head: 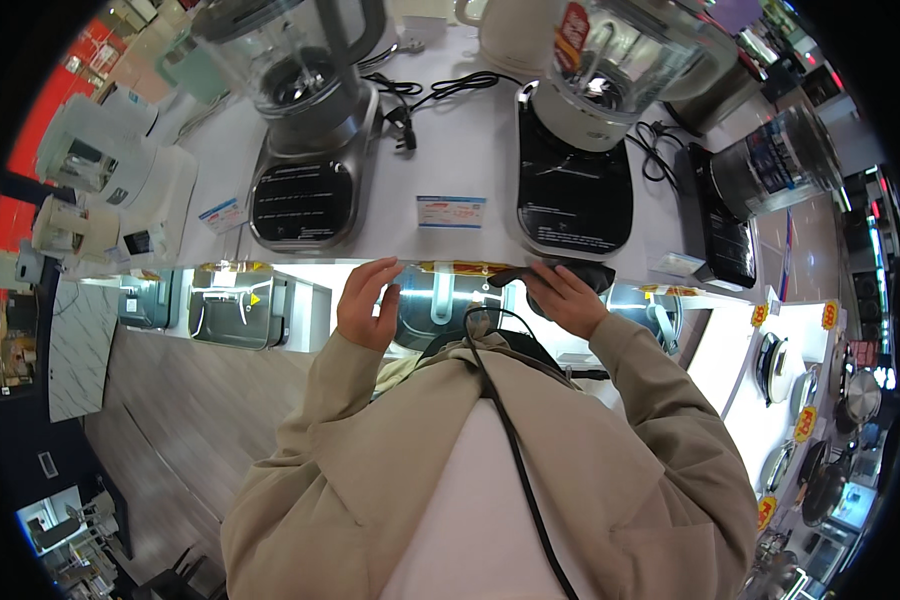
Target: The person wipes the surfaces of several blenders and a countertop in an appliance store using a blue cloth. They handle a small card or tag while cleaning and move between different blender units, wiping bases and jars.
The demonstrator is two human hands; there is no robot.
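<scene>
My right hand [565, 298] is on a dark cloth [594, 276] at the front edge of the white display counter [450, 251], below a blender with a glossy black base [574, 187]. Nothing is held in my left hand [367, 304], whose fingers are apart near the same edge. Above and left of it stands a blender with a steel-rimmed black base [305, 201]. Between the two blenders lies a price card [451, 212]. Behind that card, black power cords [461, 88] with a plug rest on the counter.
A white blender [146, 176] stands at the left and another tilted-looking blender [772, 161] at the right. Under the counter edge, a lit shelf holds a rectangular pan [232, 311] and a glass-lidded pan [439, 300]. Pans [825, 480] line shelving at right.
</scene>
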